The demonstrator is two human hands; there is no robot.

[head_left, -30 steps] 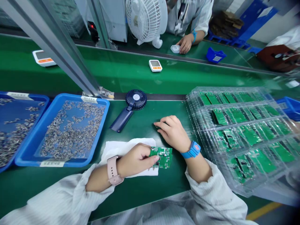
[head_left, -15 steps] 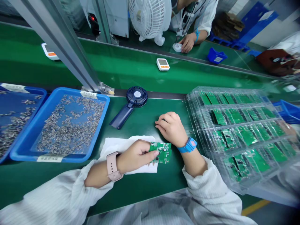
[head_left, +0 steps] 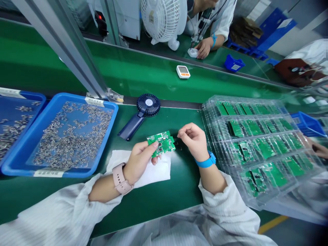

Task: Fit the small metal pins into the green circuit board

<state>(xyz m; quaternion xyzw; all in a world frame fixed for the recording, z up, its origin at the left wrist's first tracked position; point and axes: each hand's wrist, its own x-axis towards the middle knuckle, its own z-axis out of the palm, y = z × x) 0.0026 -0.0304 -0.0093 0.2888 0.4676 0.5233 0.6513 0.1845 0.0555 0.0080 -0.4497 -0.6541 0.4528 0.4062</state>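
Observation:
My left hand (head_left: pixel 142 158) grips a green circuit board (head_left: pixel 164 145) by its left edge, thumb on top. The board is tilted above a white cloth or paper sheet (head_left: pixel 161 171) on the green bench. Just to the right of the board, my right hand (head_left: pixel 195 140) is closed in a pinch, its fingertips near the board's edge but apart from it. Whatever those fingertips hold, if anything, is too small to make out. A few tiny shiny bits (head_left: pixel 178 143) lie on the bench below them.
Two blue trays (head_left: pixel 77 172) (head_left: pixel 24 94) of small metal parts stand at left. A dark handheld fan (head_left: pixel 135 121) lies ahead. Stacked clear trays (head_left: pixel 230 136) of circuit boards stand at right. Beyond are a small white timer (head_left: pixel 183 71), a white fan (head_left: pixel 164 20) and a co-worker's hand (head_left: pixel 204 48).
My left hand has raised the circuit board up and away from me, slightly left, and tilted it. My right hand has moved a little right and turned, its fingers now pinched toward the board.

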